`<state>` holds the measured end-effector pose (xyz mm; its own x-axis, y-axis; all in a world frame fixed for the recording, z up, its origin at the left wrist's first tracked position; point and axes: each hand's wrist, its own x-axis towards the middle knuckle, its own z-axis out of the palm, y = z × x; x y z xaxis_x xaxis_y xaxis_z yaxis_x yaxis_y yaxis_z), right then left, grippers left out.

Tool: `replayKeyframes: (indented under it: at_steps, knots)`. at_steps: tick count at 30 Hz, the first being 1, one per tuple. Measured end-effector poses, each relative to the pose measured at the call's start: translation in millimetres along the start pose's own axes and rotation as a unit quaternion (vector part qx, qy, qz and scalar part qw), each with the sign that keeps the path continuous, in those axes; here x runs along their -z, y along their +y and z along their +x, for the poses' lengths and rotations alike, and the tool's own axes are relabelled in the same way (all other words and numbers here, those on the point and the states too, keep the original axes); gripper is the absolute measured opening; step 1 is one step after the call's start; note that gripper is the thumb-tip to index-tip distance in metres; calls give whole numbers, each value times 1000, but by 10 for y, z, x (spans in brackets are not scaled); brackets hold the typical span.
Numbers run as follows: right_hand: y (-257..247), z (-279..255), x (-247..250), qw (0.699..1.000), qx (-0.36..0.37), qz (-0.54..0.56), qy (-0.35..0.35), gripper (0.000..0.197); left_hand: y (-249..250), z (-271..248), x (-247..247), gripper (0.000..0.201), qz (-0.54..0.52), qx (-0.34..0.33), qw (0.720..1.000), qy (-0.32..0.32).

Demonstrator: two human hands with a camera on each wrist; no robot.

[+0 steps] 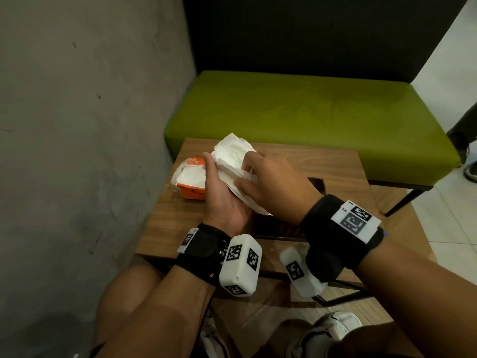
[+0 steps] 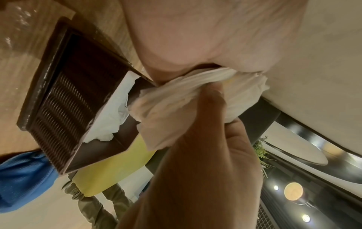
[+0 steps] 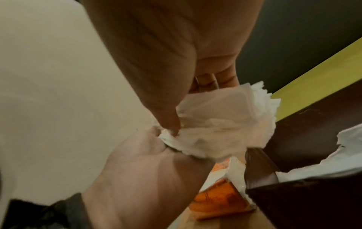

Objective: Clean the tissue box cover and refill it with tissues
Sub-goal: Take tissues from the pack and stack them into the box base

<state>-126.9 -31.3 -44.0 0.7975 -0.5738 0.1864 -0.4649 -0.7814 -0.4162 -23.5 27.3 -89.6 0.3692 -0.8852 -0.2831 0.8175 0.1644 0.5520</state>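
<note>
A stack of white tissues (image 1: 232,153) is held between both hands above the wooden table (image 1: 335,166). My left hand (image 1: 218,184) grips it from the left side, its thumb pressing on the sheets (image 2: 176,100). From the right, my right hand (image 1: 265,174) pinches the stack (image 3: 215,124) between thumb and fingers. The dark brown tissue box cover (image 2: 74,99) lies open-side up on the table just below the hands, mostly hidden in the head view, with a few white tissues (image 2: 115,111) inside it. An opened orange tissue pack (image 1: 191,182) sits at the table's left edge.
A grey wall (image 1: 77,125) runs close along the left. A green bench (image 1: 296,109) stands behind the table. A blue cloth (image 2: 23,178) lies near the box cover. Another person's legs (image 1: 464,130) stand at the far right. My knees are under the table's near edge.
</note>
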Motion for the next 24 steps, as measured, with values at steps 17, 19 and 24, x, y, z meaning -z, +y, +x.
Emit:
replayKeyframes:
  at_steps: [17, 19, 24]
  knots:
    - [238, 202, 73, 988, -118, 85, 46, 16, 12, -77, 14, 62, 23, 23, 998, -57]
    - [265, 198, 75, 989, -117, 84, 36, 18, 26, -75, 24, 58, 32, 25, 998, -46]
    - [327, 211, 89, 984, -140, 95, 60, 15, 31, -15, 95, 40, 60, 38, 997, -21]
